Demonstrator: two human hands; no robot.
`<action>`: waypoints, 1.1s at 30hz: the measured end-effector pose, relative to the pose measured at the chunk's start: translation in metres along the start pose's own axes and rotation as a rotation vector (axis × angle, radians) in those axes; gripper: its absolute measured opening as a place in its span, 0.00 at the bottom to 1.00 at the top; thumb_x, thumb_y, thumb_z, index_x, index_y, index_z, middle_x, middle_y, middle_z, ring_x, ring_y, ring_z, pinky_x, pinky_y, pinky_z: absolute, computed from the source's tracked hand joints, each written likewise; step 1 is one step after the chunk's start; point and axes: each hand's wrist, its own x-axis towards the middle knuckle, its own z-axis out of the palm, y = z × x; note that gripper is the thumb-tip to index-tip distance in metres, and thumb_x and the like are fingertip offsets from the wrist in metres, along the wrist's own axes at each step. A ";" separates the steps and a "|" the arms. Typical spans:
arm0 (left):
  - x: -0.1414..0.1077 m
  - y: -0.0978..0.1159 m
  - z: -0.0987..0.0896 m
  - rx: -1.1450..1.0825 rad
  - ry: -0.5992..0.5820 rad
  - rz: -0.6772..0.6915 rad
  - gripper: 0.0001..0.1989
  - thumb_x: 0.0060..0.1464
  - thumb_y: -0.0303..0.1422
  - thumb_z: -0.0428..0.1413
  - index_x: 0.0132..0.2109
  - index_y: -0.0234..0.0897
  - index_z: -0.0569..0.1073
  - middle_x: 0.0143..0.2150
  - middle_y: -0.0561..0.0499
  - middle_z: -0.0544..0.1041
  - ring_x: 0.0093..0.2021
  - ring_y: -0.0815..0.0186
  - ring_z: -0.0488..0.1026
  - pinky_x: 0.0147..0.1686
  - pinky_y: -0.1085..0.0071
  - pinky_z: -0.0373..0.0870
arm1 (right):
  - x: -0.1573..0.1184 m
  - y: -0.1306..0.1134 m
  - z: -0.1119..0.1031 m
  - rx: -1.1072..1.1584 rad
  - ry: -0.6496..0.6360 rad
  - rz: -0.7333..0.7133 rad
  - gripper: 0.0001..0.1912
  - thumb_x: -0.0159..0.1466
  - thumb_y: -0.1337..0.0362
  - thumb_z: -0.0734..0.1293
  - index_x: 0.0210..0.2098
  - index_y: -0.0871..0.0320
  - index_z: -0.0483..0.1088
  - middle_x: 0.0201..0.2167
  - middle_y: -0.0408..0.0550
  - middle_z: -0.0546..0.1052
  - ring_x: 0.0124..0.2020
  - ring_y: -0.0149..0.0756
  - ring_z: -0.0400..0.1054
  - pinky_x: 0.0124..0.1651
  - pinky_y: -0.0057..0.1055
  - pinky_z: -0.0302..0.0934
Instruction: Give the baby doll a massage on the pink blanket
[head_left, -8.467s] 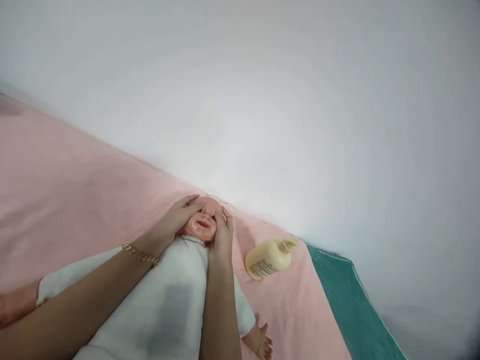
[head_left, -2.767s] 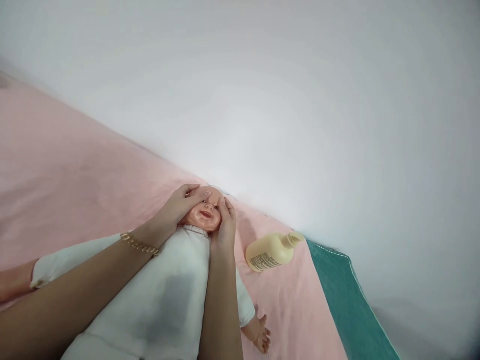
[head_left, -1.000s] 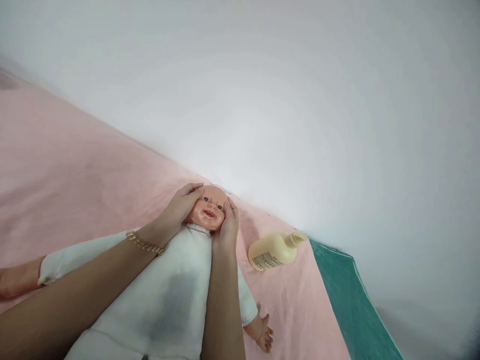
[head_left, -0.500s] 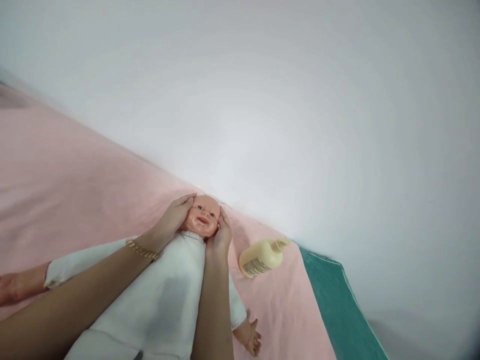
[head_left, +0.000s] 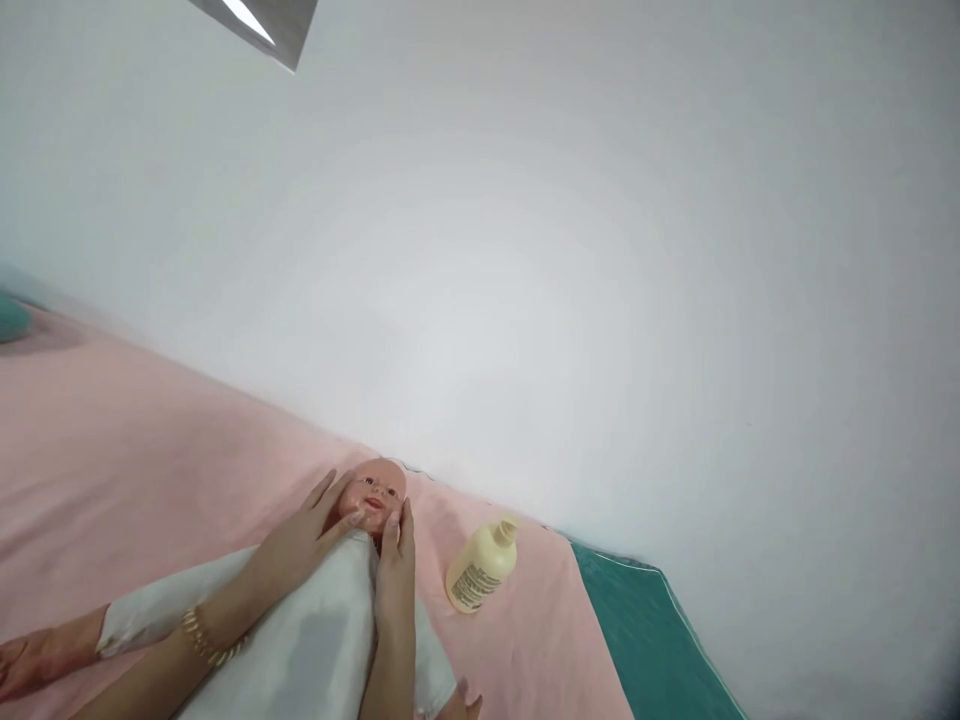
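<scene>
A bald baby doll [head_left: 376,484] in a white outfit lies face up on a pink cloth [head_left: 187,430], its arms spread to both sides. My left hand [head_left: 300,540], with a beaded bracelet at the wrist, rests against one cheek, fingers stretched out and thumb by the chin. On the other cheek lies my right hand [head_left: 396,565], its fingers straight along the side of the head. Both palms are turned toward the doll and partly hidden. To the right of my right hand, a pale yellow bottle [head_left: 481,568] with printed text stands on the cloth.
A white wall [head_left: 525,280] rises behind the cloth. Beyond the cloth's right edge shows a green surface [head_left: 649,630]. Part of a teal object [head_left: 11,318] sits at the far left, and a grey panel [head_left: 274,30] cuts into the top.
My view has tilted up, so doll, hands and bottle appear lower and further left. Both hands have slid down the doll's face from the sides of the head toward the cheeks and chin.
</scene>
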 end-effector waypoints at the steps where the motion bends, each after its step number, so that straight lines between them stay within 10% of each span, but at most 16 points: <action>1: -0.002 0.002 -0.001 -0.035 -0.031 -0.019 0.35 0.63 0.51 0.44 0.71 0.39 0.56 0.72 0.43 0.52 0.68 0.45 0.56 0.61 0.52 0.63 | -0.004 -0.001 0.001 -0.018 -0.006 -0.002 0.44 0.62 0.39 0.65 0.69 0.58 0.55 0.69 0.53 0.58 0.71 0.45 0.51 0.71 0.43 0.47; 7: -0.003 0.011 -0.003 -0.303 -0.013 -0.099 0.39 0.56 0.53 0.54 0.70 0.43 0.58 0.66 0.47 0.66 0.65 0.46 0.63 0.62 0.57 0.63 | -0.007 0.001 0.008 -0.036 -0.061 -0.067 0.46 0.62 0.45 0.67 0.71 0.59 0.49 0.71 0.53 0.54 0.71 0.43 0.49 0.72 0.42 0.46; 33: 0.004 0.006 -0.014 -0.307 -0.007 -0.201 0.30 0.59 0.44 0.56 0.67 0.50 0.65 0.61 0.54 0.72 0.60 0.51 0.69 0.58 0.62 0.66 | -0.005 -0.017 0.004 0.027 -0.034 0.023 0.33 0.65 0.55 0.68 0.67 0.51 0.59 0.66 0.44 0.65 0.66 0.38 0.60 0.67 0.38 0.56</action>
